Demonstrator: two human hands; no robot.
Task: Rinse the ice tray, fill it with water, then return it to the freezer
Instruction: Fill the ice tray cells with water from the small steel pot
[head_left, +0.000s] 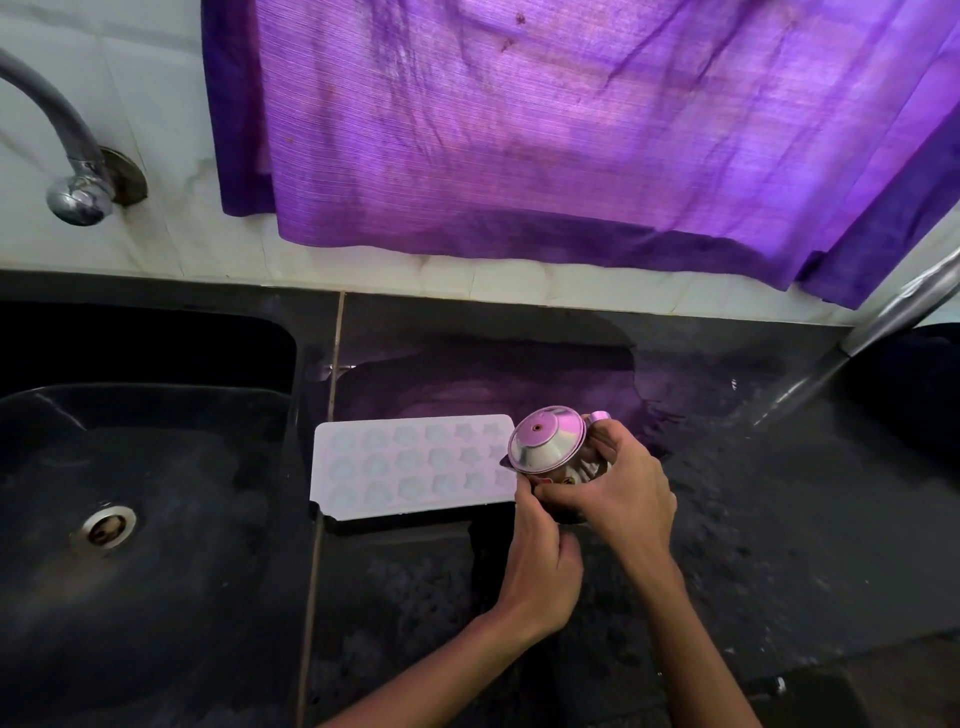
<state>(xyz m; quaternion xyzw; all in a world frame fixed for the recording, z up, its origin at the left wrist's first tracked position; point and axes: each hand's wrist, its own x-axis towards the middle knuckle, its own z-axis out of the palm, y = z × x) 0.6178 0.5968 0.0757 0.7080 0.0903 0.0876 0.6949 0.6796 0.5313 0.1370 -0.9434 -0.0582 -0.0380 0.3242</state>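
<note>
A white ice tray (410, 465) with star-shaped cells lies flat on the dark counter, just right of the sink. Over its right end my right hand (618, 486) grips a small shiny steel cup (548, 441), tipped on its side with its base facing me. My left hand (540, 561) is below it, fingers curled, its fingertips touching the cup's lower edge and the tray's right end. Whether water is leaving the cup cannot be made out.
A black sink (130, 499) with a metal drain (109, 526) fills the left side, a steel tap (62, 150) on the tiled wall above it. A purple curtain (545, 130) hangs over the wet black counter (753, 519). A metal pipe (883, 332) slants at the right.
</note>
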